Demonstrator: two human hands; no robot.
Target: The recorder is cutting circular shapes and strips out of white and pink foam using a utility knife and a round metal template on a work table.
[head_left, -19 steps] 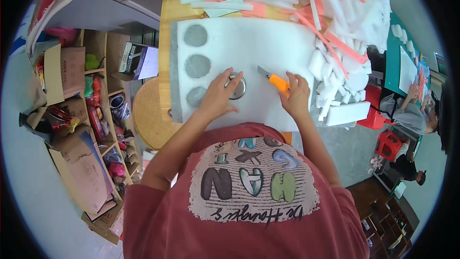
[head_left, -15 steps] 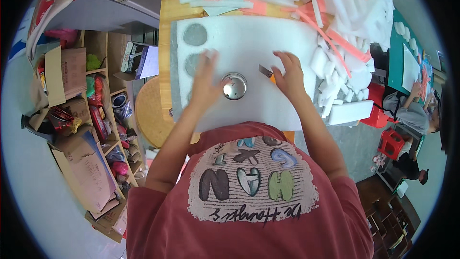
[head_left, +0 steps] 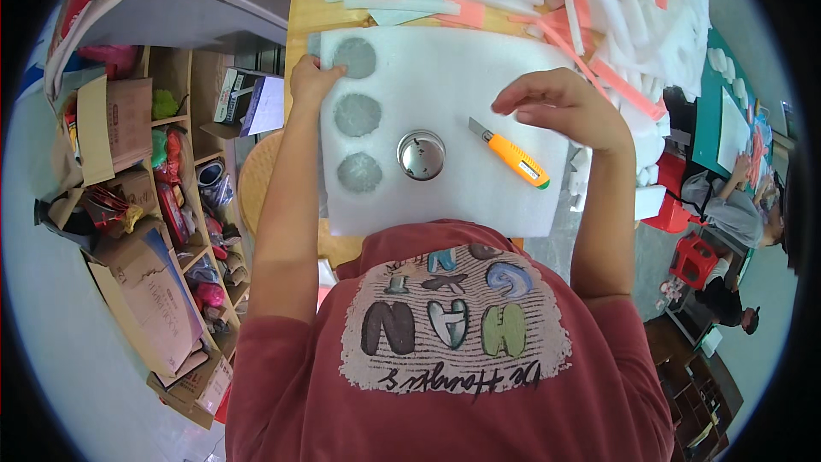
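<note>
A white foam sheet (head_left: 428, 68) lies on the wooden table, with a grey layer (head_left: 314, 120) showing at its left edge. Three round cut-outs run down its left side: a far one (head_left: 355, 58), a middle one (head_left: 357, 115) and a near one (head_left: 359, 173). My left hand (head_left: 315, 79) is closed on the sheet's left edge by the far cut-out, thumb on top. Beside the near cut-out sits a round metal ring or tin (head_left: 421, 155) with small dark specks inside. My right hand (head_left: 560, 107) hovers open, holding nothing, above an orange utility knife (head_left: 517, 161), blade out.
White foam offcuts and pink strips (head_left: 629, 90) heap along the table's right and far sides. Left of the table stand a round stool (head_left: 256, 184) and shelves (head_left: 192, 205) with cardboard boxes. Farther right, people sit near red stools (head_left: 694, 258) and a green table (head_left: 714, 120).
My left hand has moved from beside the metal ring to the sheet's far left edge and closed there. My right hand has come away from the knife, which now shows whole.
</note>
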